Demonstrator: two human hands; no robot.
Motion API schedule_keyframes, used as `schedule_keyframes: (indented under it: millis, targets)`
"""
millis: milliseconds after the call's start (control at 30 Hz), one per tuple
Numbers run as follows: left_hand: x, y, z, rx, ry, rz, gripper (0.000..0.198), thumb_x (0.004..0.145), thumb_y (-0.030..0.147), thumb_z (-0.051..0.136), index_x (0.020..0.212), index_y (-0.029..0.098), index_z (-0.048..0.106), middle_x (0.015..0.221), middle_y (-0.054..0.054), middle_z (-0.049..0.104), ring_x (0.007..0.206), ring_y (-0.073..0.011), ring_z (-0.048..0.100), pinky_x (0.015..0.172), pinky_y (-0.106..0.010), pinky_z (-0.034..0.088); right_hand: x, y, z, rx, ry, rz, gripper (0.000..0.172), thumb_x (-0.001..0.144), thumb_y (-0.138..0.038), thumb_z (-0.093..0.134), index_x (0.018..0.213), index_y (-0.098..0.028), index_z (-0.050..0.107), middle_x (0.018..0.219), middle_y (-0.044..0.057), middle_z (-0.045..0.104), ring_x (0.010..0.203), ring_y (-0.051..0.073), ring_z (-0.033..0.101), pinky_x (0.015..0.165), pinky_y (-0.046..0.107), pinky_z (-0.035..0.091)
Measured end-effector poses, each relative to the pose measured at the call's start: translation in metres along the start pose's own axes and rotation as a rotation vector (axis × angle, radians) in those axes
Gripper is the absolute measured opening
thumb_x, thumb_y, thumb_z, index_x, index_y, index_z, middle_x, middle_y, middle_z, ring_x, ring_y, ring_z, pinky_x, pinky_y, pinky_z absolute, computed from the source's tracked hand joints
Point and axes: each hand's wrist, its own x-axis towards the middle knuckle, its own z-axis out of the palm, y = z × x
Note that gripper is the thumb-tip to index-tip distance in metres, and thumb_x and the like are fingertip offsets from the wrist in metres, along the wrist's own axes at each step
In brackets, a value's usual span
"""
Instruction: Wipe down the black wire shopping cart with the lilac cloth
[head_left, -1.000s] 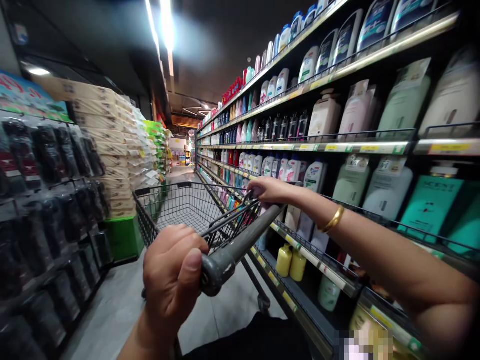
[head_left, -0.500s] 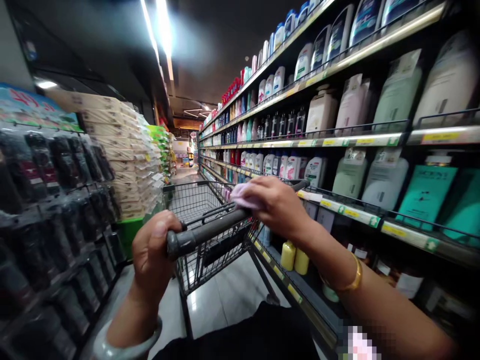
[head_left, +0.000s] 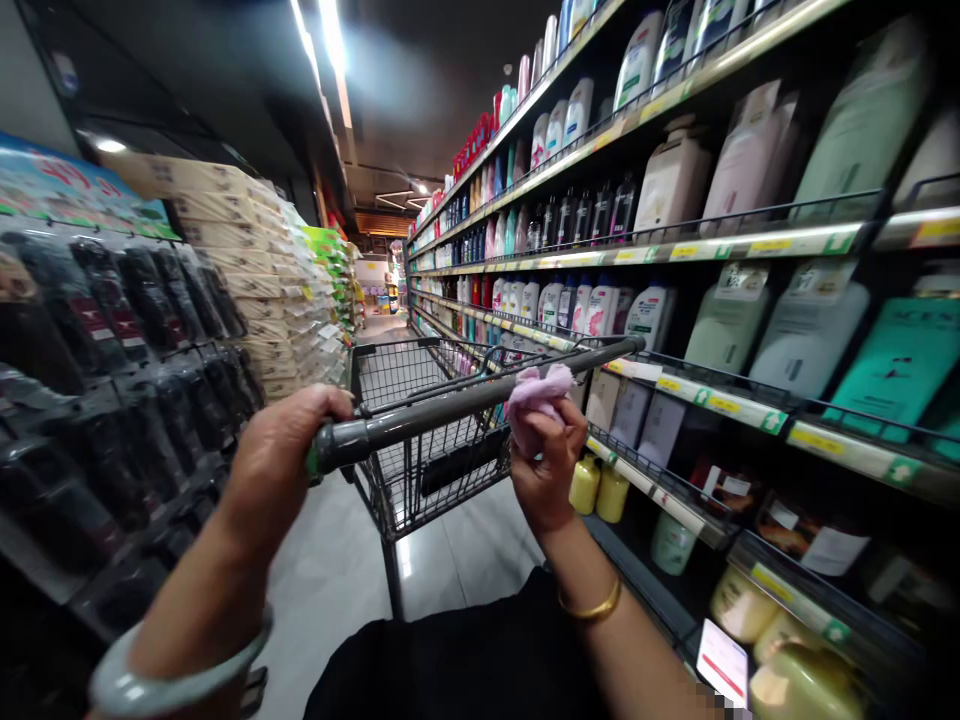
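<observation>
A grey shopping cart (head_left: 427, 480) stands in front of me, its dark handlebar (head_left: 442, 412) running from lower left to upper right. My left hand (head_left: 274, 455) is closed round the cart at the bar's left end; the exact grip is partly hidden behind the end cap. A crumpled pale pink cloth (head_left: 541, 400) is pinched in my right hand (head_left: 547, 465). The cloth lies against the near side of the handlebar, right of its middle, and my fingers are below the bar.
Shelves of shampoo and lotion bottles (head_left: 739, 325) line the right side, close to my right arm. On the left hang black packaged goods (head_left: 135, 300) beside stacked beige packs (head_left: 247, 265). A tiled floor (head_left: 322, 570) leads down the aisle. A lit screen (head_left: 722, 660) shows at lower right.
My right hand has moved with the cloth from on top of the handlebar to its near, lower side. My left hand stays at the bar's left end. The view has shifted slightly.
</observation>
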Motion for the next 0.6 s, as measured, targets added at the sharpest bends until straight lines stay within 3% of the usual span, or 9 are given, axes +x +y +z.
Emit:
schedule_keyframes:
  millis: [67, 133, 200, 300, 400, 500, 600]
  targets:
    - [0.004, 0.019, -0.012, 0.152, -0.171, -0.087, 0.060, 0.097, 0.070, 0.042, 0.075, 0.021, 0.070, 0.067, -0.001, 0.067, 0.062, -0.0173, 0.059, 0.060, -0.029, 0.043, -0.006, -0.010, 0.009, 0.067, 0.027, 0.105, 0.036, 0.088, -0.010, 0.064, 0.118, -0.029, 0.061, 0.133, 0.010, 0.048, 0.125, 0.027, 0.058, 0.097, 0.048, 0.060]
    - [0.003, 0.044, -0.015, 0.383, -0.257, 0.030, 0.061, 0.092, 0.077, 0.044, 0.087, 0.025, 0.077, 0.087, -0.003, 0.076, 0.081, -0.0230, 0.069, 0.071, -0.033, 0.048, -0.010, -0.026, 0.020, 0.134, 0.043, 0.105, 0.039, 0.087, -0.009, 0.064, 0.120, -0.031, 0.061, 0.135, 0.010, 0.047, 0.130, 0.029, 0.056, 0.100, 0.051, 0.059]
    - [0.000, 0.068, -0.008, 0.630, -0.265, 0.175, 0.062, 0.096, 0.076, 0.039, 0.102, 0.029, 0.078, 0.099, -0.002, 0.078, 0.091, -0.0279, 0.072, 0.079, -0.040, 0.048, -0.013, -0.038, 0.031, 0.183, 0.060, 0.075, 0.042, 0.087, -0.008, 0.064, 0.121, -0.033, 0.061, 0.135, 0.009, 0.047, 0.133, 0.029, 0.055, 0.104, 0.054, 0.058]
    - [0.000, 0.091, 0.016, 0.902, -0.296, 0.352, 0.061, 0.102, 0.065, 0.028, 0.106, 0.026, 0.075, 0.104, -0.007, 0.078, 0.091, -0.0324, 0.072, 0.076, -0.044, 0.047, -0.017, -0.044, 0.045, 0.230, 0.112, 0.055, 0.041, 0.088, -0.011, 0.066, 0.122, -0.034, 0.060, 0.132, 0.008, 0.047, 0.130, 0.029, 0.055, 0.105, 0.055, 0.057]
    - [0.013, 0.095, 0.047, 0.971, -0.441, 0.387, 0.049, 0.104, 0.050, 0.029, 0.097, 0.026, 0.071, 0.098, -0.007, 0.077, 0.086, -0.0293, 0.070, 0.072, -0.040, 0.044, -0.021, -0.038, 0.055, 0.267, 0.176, 0.039, 0.033, 0.087, -0.014, 0.068, 0.115, -0.031, 0.061, 0.131, 0.007, 0.047, 0.127, 0.028, 0.056, 0.102, 0.052, 0.058]
    - [0.028, 0.092, 0.073, 1.034, -0.511, 0.347, 0.048, 0.105, 0.049, 0.027, 0.087, 0.026, 0.066, 0.084, -0.005, 0.072, 0.080, -0.0282, 0.067, 0.065, -0.036, 0.036, -0.030, -0.029, 0.066, 0.265, 0.204, -0.005, 0.027, 0.087, -0.012, 0.066, 0.106, -0.030, 0.062, 0.129, 0.006, 0.047, 0.121, 0.025, 0.056, 0.098, 0.046, 0.059]
    - [0.031, 0.090, 0.088, 1.185, -0.476, 0.296, 0.056, 0.106, 0.052, 0.021, 0.081, 0.025, 0.063, 0.074, -0.006, 0.068, 0.066, -0.0276, 0.061, 0.058, -0.034, 0.024, -0.052, -0.014, 0.084, 0.232, 0.054, -0.022, 0.026, 0.089, -0.017, 0.065, 0.110, -0.032, 0.067, 0.130, 0.007, 0.051, 0.124, 0.027, 0.054, 0.099, 0.045, 0.058]
